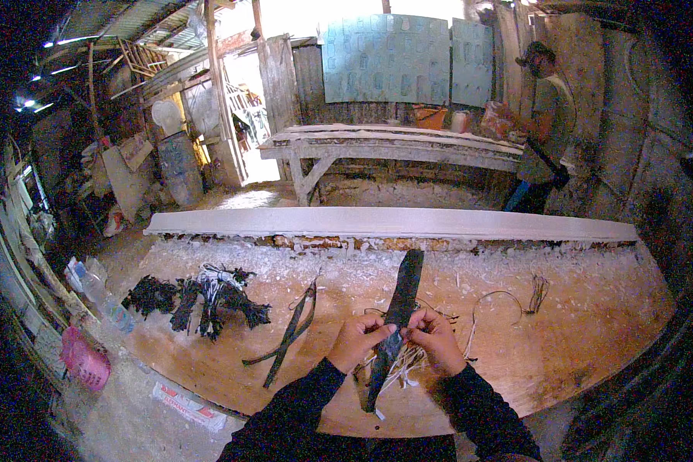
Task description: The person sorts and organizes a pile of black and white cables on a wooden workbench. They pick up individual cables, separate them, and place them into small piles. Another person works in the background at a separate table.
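Observation:
A long flat black strip [404,289] stands lengthwise in front of me, over the wooden tabletop [292,396]. My left hand [359,341] pinches it at its left edge, around the middle. At the same height, my right hand [436,339] has its fingertips pressed together at the right edge. Whether the right fingers also hold a thin string is too small to tell. Loose white strings [408,367] lie beneath the strip and hands. Left of my left hand rests a narrow black strap [293,327], its ends crossed. Farther left are bundles of black strips [215,304], some with white strings.
A long white moulding [393,222] borders the table's far side, with white crumbs before it. Thin cords [539,294] lie at right. A pink basket [85,358] and plastic bottles [92,281] stand left. Beyond, a person [543,115] works at another bench [393,146].

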Motion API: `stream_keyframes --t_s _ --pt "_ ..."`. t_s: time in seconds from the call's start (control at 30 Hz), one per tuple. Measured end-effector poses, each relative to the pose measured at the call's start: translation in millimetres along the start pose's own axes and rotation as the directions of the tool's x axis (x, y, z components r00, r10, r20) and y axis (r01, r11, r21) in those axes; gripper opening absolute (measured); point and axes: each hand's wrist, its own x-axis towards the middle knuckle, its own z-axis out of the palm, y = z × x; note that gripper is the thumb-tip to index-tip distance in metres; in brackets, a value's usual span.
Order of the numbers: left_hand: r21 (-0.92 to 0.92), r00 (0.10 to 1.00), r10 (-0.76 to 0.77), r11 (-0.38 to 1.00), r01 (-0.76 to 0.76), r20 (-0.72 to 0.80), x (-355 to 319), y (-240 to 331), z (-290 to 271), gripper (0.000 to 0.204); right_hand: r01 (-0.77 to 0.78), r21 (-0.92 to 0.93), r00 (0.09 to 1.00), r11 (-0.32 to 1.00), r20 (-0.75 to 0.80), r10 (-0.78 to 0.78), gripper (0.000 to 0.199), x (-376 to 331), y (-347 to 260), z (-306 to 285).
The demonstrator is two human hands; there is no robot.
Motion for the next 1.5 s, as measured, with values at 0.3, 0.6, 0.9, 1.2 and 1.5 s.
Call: stream_keyframes --t_s 0.3,0.6,0.9,1.2,1.5 --pt "-0.116 0.998 0.046 0.992 -0.041 0.046 6.8 -15.7 0.1 0.02 -0.036 0.06 0.999 0.998 0.034 0.034 0.015 0.4 3.3 1.9" --pt "-0.193 0.999 0.017 0.981 -0.008 0.046 4.8 -13.8 0.4 0.022 -0.081 0.035 0.997 0.996 0.015 0.081 0.013 -2.2 -4.5 4.0" --pt "-0.279 0.993 -0.094 0.954 0.111 0.073 2.2 -6.3 -0.2 0.022 -0.093 0.019 0.996 0.995 0.013 0.093 0.015 -3.3 -9.4 5.2" --pt "-0.262 0.995 -0.072 0.961 0.088 0.07 4.2 -17.0 0.3 0.026 -0.105 0.067 0.994 0.992 0.016 0.105 0.014 -4.0 -8.9 1.4" --pt "-0.327 0.995 -0.089 0.939 0.102 0.055 5.9 -19.6 -1.1 0.021 -0.136 0.099 0.99 0.986 0.059 0.131 0.008 -3.7 -12.6 3.4"
